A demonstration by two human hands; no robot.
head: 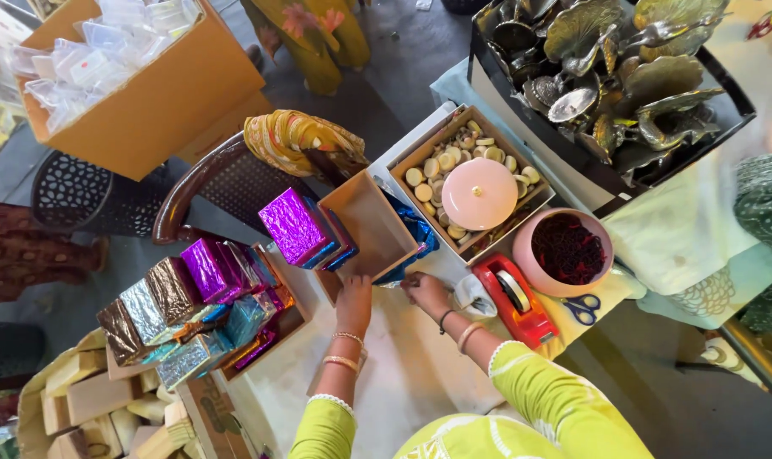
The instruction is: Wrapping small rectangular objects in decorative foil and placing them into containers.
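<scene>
My left hand rests on the near edge of an empty brown cardboard box that lies on a sheet of shiny blue wrapping foil. My right hand pinches the foil's near edge just right of the box. Both arms wear lime-green sleeves and bangles. Beside the box's left side lean wrapped boxes in purple foil.
A red tape dispenser, blue scissors and a pink bowl of dark red bits sit to the right. Behind are a box of pale discs under a pink lid and a tray of metal pieces. Foil-wrapped boxes fill a tray at left.
</scene>
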